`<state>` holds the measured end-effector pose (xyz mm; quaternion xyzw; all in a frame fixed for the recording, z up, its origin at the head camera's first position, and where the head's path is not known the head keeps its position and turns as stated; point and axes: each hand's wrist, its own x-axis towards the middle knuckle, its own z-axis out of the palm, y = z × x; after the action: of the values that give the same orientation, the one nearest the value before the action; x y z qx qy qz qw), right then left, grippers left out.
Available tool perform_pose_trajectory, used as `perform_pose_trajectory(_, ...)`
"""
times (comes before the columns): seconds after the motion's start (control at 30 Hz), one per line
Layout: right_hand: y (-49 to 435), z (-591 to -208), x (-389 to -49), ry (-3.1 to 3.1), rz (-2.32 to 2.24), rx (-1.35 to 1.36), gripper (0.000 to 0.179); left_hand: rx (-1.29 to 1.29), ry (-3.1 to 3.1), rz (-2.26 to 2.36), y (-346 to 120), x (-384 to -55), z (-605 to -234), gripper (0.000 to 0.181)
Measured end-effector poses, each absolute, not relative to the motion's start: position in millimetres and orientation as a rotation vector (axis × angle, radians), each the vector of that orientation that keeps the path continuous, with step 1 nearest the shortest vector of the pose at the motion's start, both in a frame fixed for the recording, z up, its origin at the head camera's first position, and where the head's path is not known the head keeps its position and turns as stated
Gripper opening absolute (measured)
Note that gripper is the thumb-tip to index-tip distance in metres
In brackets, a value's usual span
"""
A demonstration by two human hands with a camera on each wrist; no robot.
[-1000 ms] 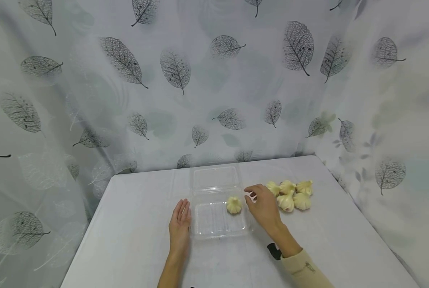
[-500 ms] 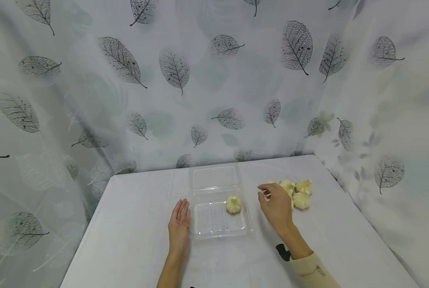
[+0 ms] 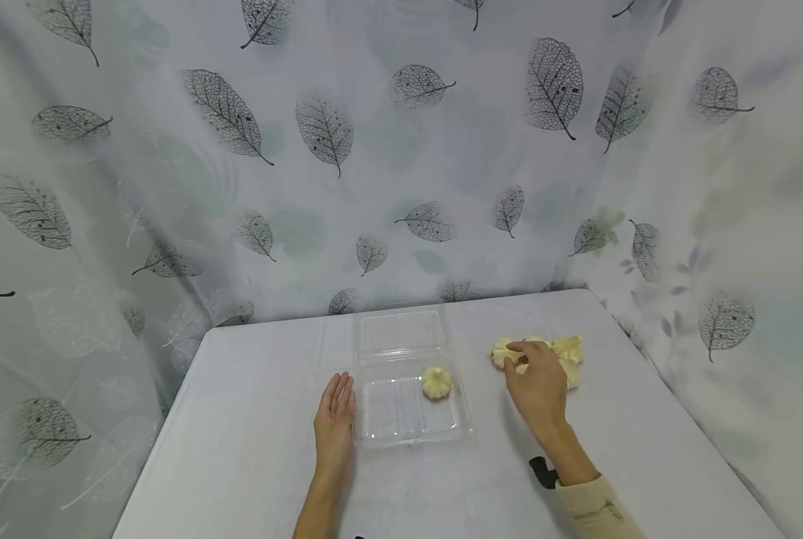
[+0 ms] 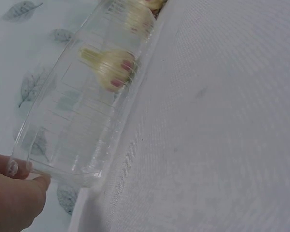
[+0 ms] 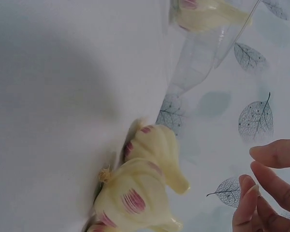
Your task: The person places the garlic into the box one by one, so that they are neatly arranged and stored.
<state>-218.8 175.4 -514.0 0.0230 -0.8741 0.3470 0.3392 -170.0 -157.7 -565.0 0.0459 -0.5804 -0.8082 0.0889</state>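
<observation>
Your left hand [image 3: 335,423] rests beside the clear plastic container [image 3: 391,412], its fingers straight and touching the left edge. Your right hand [image 3: 539,385] hovers over the loose garlic bulbs [image 5: 135,195] at the right, fingers loosely bent, a small gap between thumb and index finger, holding nothing. Several bulbs sit close together there, partly hidden by that hand; they are pale yellow with pinkish patches. Another garlic bulb [image 3: 436,382] sits inside the container, towards its right side, stem up. The container's lid [image 3: 401,332] lies folded back on the far side. Everything stands on a white surface [image 3: 253,419], with a leaf-printed curtain [image 3: 441,161] behind. You wear a beige sleeve [image 3: 596,503] on the right arm.
</observation>
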Motion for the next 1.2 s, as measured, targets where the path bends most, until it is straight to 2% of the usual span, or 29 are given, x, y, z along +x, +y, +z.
perform_pose_trajectory(0.67,206,-522,-220,-2.439,0.839,-0.171,0.025,0.153,-1.752,-2.388,-159,-170,-566,0.058)
perform_pose_trajectory(1.2,219,-525,-220,-2.527,0.882,-0.217,0.034,0.142,-1.749,-2.386,-158,-170,-566,0.059)
